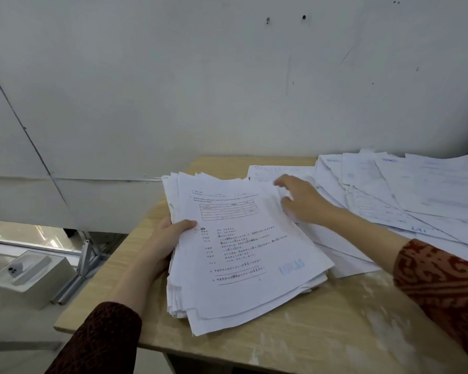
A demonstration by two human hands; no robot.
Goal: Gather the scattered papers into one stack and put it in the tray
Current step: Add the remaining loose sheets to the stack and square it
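A thick, uneven stack of printed white papers (243,255) lies on the left part of the wooden table (322,333). My left hand (168,238) grips the stack's left edge, thumb on the top sheet. My right hand (300,201) reaches over the stack's far right corner, its fingers spread and touching the sheets there. More loose papers (416,193) lie scattered and overlapping across the right side of the table. No tray is in view.
A white wall stands directly behind the table. Left of the table, on the floor, sits a white box (27,276) with a small white device on it, next to metal frame legs (84,265).
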